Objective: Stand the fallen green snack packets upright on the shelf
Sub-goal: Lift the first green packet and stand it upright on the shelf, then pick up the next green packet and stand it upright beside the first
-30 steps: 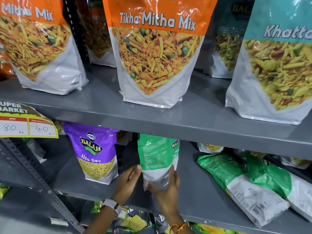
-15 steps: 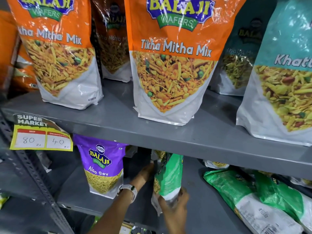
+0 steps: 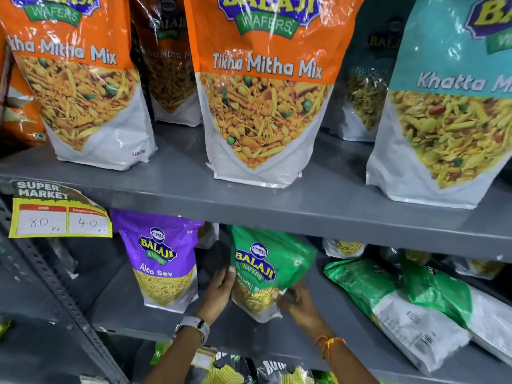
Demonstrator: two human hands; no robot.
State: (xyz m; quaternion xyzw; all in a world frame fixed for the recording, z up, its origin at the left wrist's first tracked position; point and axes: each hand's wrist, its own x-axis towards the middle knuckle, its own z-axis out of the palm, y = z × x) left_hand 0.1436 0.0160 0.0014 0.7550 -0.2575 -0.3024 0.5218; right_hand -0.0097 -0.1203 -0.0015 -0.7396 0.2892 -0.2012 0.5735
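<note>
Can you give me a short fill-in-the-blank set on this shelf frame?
1. Both hands hold a green packet whose ____ side faces the camera.
2. The purple packet to its left reads Aloo ____.
3. To its right, ____ green packets lie flat on the lower shelf.
4. The left hand wears a ____ at the wrist.

Missing words: front; Sev; two; watch

Bare forearms: a white-strapped watch point(image 3: 194, 327) left, orange thread bracelet point(image 3: 328, 343) right.
</note>
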